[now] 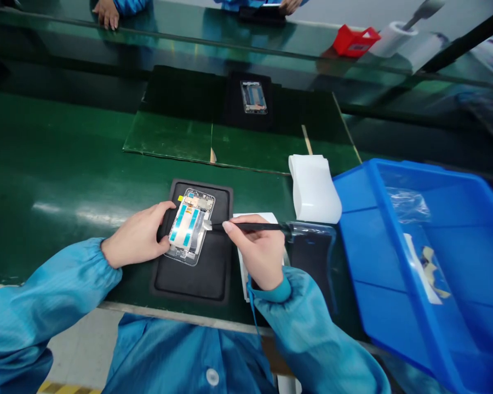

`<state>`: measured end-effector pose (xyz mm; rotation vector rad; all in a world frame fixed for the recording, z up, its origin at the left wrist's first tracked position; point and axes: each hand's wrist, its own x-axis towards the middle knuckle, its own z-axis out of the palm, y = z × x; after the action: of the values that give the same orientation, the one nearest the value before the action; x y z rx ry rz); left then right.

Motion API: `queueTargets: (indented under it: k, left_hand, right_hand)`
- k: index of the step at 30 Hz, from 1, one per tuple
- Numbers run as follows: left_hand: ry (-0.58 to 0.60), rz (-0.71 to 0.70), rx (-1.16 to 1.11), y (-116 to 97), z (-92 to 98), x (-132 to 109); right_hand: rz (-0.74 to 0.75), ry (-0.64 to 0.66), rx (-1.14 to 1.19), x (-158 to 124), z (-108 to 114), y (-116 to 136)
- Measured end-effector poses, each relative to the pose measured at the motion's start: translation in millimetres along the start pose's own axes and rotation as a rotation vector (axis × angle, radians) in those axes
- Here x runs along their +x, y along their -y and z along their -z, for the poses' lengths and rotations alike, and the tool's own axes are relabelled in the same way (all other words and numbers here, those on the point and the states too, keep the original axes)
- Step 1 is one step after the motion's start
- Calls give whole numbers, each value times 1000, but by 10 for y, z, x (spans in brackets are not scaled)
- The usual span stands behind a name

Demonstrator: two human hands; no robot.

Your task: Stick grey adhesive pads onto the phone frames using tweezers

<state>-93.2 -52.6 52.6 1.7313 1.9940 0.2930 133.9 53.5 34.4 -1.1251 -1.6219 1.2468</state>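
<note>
An opened phone body (193, 221), with a silvery inside and bright blue strips, lies on a black tray (213, 279) in front of me. My left hand (142, 232) rests at its left side, thumb and forefinger apart, the thumb against the phone's lower left edge. Between the fingers of my right hand (258, 249) is a thin black-handled brush (250, 226). Its pale tip meets the right side of the phone body. A yellow tab sticks out at the phone's upper left. Beneath my right hand lies a white sheet (243, 273), partly covered.
At right stands a blue bin (361, 262) with plastic and scraps inside. Beside it are a curled white sheet (315, 189) and a dark clear-edged pouch (312, 262). Another phone body (253, 98) lies farther back. Across the bench are a red box (355, 41) and co-workers' hands.
</note>
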Motion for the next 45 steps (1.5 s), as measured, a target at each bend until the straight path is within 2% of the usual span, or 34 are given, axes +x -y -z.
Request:
queueTargets:
  k: [3, 7, 11, 14, 17, 20, 23, 26, 30, 45]
  left_hand:
    - [19, -43, -31, 11, 13, -37]
    - [-15, -99, -62, -40, -73, -142]
    - [-5, -24, -21, -178, -184, -275]
    - [2, -27, 4, -228, -201, -314]
    - [-41, -69, 43, -193, -176, -256]
    - [-178, -117, 127, -122, -189, -135]
    - [-291, -193, 166, -65, -268, -33]
    - [-346, -253, 147, -34, -354, 1]
    - [-358, -292, 111, -13, -397, -15]
    - [-359, -301, 109, -30, -367, -13]
  right_hand:
    - [-28, -8, 13, 29, -64, -56]
    - [-23, 3, -6, 38, -65, -77]
    - [-29, 74, -58, 22, -74, -39]
    - [-25, 141, -67, 26, -116, -24]
    - [-13, 192, -94, 59, -163, -34]
    - [-15, 208, -102, 100, -198, -43]
    - [-25, 206, -122, 117, -221, -32]
    - [-31, 207, -159, 109, -230, -10]
    - [-10, 206, -191, 89, -219, 4]
    - [55, 194, -251, 67, -213, 30]
